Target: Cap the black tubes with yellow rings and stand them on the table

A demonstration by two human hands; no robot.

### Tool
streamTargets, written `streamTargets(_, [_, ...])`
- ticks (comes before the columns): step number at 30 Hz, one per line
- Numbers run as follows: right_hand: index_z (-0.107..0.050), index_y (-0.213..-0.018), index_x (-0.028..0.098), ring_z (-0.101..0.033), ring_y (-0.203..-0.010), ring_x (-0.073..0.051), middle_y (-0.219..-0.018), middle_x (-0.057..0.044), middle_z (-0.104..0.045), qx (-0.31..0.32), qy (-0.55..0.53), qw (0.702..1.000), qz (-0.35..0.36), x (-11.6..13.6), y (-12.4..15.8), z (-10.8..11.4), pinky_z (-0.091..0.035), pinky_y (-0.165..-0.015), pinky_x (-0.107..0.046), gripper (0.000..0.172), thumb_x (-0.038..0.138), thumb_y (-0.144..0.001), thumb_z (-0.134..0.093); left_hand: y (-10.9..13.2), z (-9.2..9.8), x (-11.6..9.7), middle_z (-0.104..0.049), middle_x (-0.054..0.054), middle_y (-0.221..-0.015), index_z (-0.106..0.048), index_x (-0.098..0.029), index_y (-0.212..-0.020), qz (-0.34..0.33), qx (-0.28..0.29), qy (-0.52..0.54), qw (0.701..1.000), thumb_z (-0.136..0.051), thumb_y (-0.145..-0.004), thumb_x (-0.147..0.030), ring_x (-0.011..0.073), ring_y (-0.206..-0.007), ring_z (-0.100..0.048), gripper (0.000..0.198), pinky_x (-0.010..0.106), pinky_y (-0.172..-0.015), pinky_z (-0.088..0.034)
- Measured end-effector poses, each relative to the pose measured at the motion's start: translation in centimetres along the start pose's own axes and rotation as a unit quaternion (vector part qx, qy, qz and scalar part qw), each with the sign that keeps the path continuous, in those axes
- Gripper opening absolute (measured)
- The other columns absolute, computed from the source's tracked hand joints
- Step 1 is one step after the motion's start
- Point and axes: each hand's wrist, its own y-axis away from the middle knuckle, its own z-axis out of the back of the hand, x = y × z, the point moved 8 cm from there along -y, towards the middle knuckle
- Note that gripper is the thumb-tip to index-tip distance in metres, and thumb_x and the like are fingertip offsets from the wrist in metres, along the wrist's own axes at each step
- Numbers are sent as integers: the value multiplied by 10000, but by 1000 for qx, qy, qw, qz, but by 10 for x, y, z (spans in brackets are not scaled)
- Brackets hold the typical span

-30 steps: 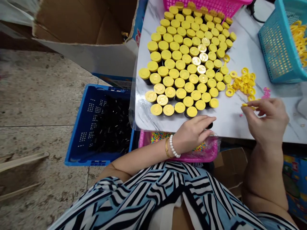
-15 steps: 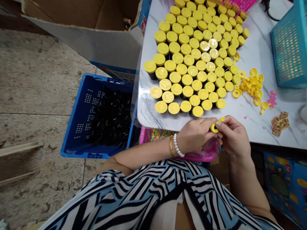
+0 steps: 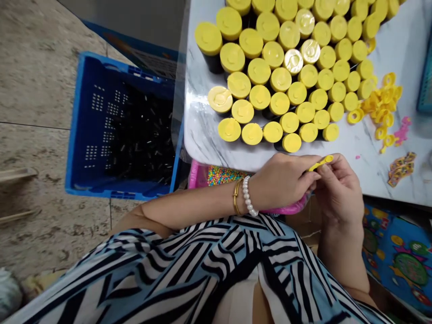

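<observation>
In the head view, a small yellow plastic ring piece with a round stub (image 3: 324,161) is pinched between my two hands at the table's front edge. My left hand (image 3: 281,182), wearing a pearl bracelet and a gold bangle, closes on its left end. The thumb and fingers of my right hand (image 3: 342,191) grip it near the stub; the ring part is now mostly hidden edge-on. Just beyond stand rows of black tubes with yellow caps (image 3: 279,103). Below my left hand, a pink tray (image 3: 195,175) holds tiny multicoloured balls (image 3: 224,174), partly covered by the arm.
Loose yellow ring pieces (image 3: 383,103) lie right of the tubes, near small pink pieces (image 3: 402,131) and printed stickers or wrappers (image 3: 401,168). A blue crate (image 3: 76,126) of black tubes stands on the floor at left. A patterned blue box (image 3: 401,252) sits lower right.
My view has moved closer and shifted over the table. Between my fingers the yellow piece has turned from showing its ring to nearly edge-on. Both hands keep hold of it.
</observation>
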Motion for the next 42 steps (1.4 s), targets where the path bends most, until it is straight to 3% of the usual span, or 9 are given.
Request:
streamTargets(7, [-548, -993, 243, -573, -600, -66, -769, 53, -606, -36, 18, 999, 32, 6, 2, 1, -510, -564, -178, 228, 283, -898, -750, -3, -4, 2, -798, 54, -1009, -699, -132, -1150, 25, 51, 1, 998, -518, -1036, -227, 148, -891, -752, 235, 266, -852, -589])
streamTargets(11, [-555, -1062, 252, -545, -618, -54, -781, 54, -571, -68, 28, 996, 53, 4, 3, 2, -490, -579, -164, 303, 305, -869, -783, 6, -6, 2, -776, 88, -1145, -604, -116, -1337, -16, -20, -35, 999, -523, -1046, -271, 141, -907, -751, 340, 262, -853, -607])
streamTargets(16, [-607, -953, 226, -597, -825, -85, -927, 3, -598, -157, 97, 969, 166, 12, 14, 13, -539, -731, -205, 279, 368, -830, -813, 19, -18, 1, -705, 155, -1311, -572, -102, -1305, -86, -91, -112, 986, -458, -1083, -313, 166, -1158, -716, 328, 251, -896, -623])
streamTargets(19, [-670, -941, 232, -615, -892, -144, -1010, -41, -615, -121, 152, 958, 210, 17, 22, 8, -571, -754, -294, 261, 471, -872, -751, 18, -21, 4, -716, 154, -1272, -573, -118, -1274, -79, -78, -118, 987, -414, -1097, -312, 177, -1136, -725, 307, 279, -897, -629])
streamTargets(23, [-643, -823, 215, -583, -769, -134, -867, -34, -602, -126, 206, 947, 211, 25, 18, 11, -549, -709, -301, 288, 479, -891, -735, 11, -20, 10, -742, 113, -1148, -585, -140, -1230, -40, -29, -89, 995, -498, -1068, -323, 181, -1005, -740, 259, 312, -875, -619])
streamTargets(28, [-599, -1042, 242, -539, -642, -88, -805, 15, -581, -21, 179, 981, 71, 17, -9, 4, -472, -568, -214, 380, 453, -820, -824, 5, -16, 11, -752, 86, -1114, -618, -126, -1201, -20, -6, -68, 997, -595, -1017, -282, 192, -1003, -725, 242, 329, -895, -592])
streamTargets(30, [-586, -1057, 239, -543, -643, -75, -805, 21, -578, 9, 186, 981, 61, 19, -14, 2, -458, -554, -188, 393, 445, -822, -825, 3, -17, 10, -756, 97, -1109, -634, -116, -1190, -25, -1, -65, 998, -597, -1013, -279, 203, -1013, -727, 243, 338, -902, -589])
streamTargets(37, [-540, -1077, 254, -528, -508, -90, -718, 60, -575, 15, 182, 982, 38, 9, -11, 6, -470, -470, -224, 445, 541, -831, -776, 0, -22, 16, -764, 82, -1009, -687, -121, -1086, -18, -14, -81, 996, -668, -980, -326, 216, -947, -728, 232, 353, -868, -585])
streamTargets(42, [-601, -1142, 199, -591, -575, -98, -723, 53, -621, -18, 236, 964, 119, 15, -3, 12, -507, -536, -221, 512, 454, -762, -830, -2, -22, 16, -748, 113, -1111, -672, -98, -1150, -62, -44, -111, 991, -663, -936, -168, 217, -1064, -726, 226, 357, -931, -613])
